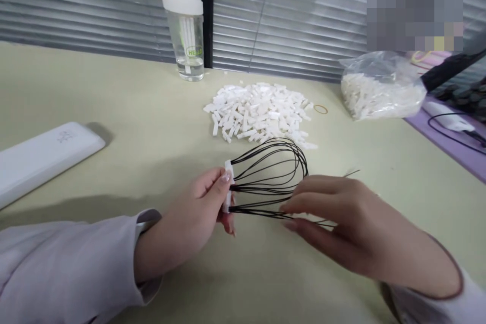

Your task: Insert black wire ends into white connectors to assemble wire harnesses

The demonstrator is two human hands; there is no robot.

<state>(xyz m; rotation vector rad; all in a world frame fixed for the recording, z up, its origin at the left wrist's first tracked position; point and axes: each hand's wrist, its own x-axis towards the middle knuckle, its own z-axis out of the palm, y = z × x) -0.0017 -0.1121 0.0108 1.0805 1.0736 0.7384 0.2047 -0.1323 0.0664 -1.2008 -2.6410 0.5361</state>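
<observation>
Between the thumb and fingers of my left hand (201, 212) is a white plastic connector (228, 168), held upright above the table. Several thin black wires (266, 190) run out of its right side; some loop round in a wide arc at the top. My right hand (341, 217) pinches the lower wires between thumb and fingers, right of the connector. Loose wire ends stick out past that hand. Part of the bundle is hidden behind my right fingers. Beyond the loop lies a heap of small white plastic connectors (261, 111).
At the back stands a clear cup (186, 35) with a white lid. A plastic bag (383, 88) of white pieces sits at the back right, beside a purple mat (451, 147). A rubber band (321, 109) lies near the heap. A long white case (49, 157) is at left.
</observation>
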